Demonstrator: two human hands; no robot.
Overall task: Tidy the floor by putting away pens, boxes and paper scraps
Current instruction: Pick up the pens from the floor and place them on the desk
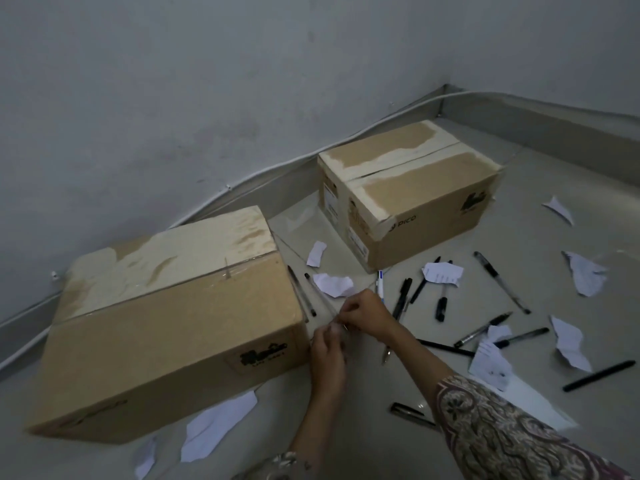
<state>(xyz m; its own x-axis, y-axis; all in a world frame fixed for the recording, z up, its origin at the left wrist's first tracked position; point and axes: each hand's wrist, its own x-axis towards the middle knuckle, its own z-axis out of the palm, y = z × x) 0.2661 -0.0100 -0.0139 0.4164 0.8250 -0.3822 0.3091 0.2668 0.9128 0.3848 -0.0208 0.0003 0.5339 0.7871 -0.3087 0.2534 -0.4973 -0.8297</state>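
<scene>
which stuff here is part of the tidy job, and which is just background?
Part of the job:
- pens scattered on the floor
- paper scraps
- large box and small box, both closed
- both hands, left hand and right hand, pinching a thin clear pen

Just there:
- white cable along the wall
- patterned sleeve

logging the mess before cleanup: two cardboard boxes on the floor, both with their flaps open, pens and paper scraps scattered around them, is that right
Not quite. The head view shows both flaps shut: the near box and the far box are closed on top. The rest holds: two cardboard boxes on the floor, pens and paper scraps scattered around them.
</scene>
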